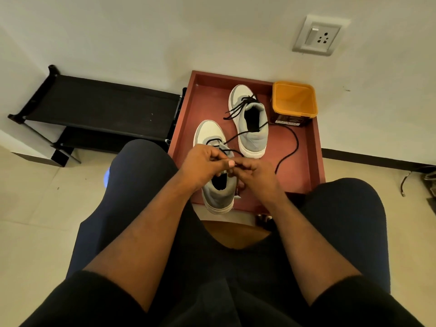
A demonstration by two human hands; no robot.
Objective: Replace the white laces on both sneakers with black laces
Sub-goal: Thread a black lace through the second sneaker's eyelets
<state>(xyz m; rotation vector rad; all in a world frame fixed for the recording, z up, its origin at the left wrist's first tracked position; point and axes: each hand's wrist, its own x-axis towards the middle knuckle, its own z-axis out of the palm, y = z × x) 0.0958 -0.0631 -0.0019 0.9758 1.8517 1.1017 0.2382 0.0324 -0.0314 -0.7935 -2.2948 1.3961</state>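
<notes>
Two grey-and-white sneakers lie on a red-brown tray [313,147]. The far sneaker [250,123] carries a black lace through its eyelets, ends loose. The near sneaker [212,147] sits under my hands, with a black lace [292,142] crossing its toe end and trailing in a long loop to the right over the tray. My left hand [203,164] and my right hand [254,172] meet over the near sneaker's tongue, fingertips pinched on the black lace. The eyelets under my fingers are hidden. No white lace shows.
An empty orange tub [293,100] stands at the tray's back right corner. A low black shoe rack [99,107] stands left of the tray against the wall. A wall socket [317,36] is above. My knees flank the tray's near edge.
</notes>
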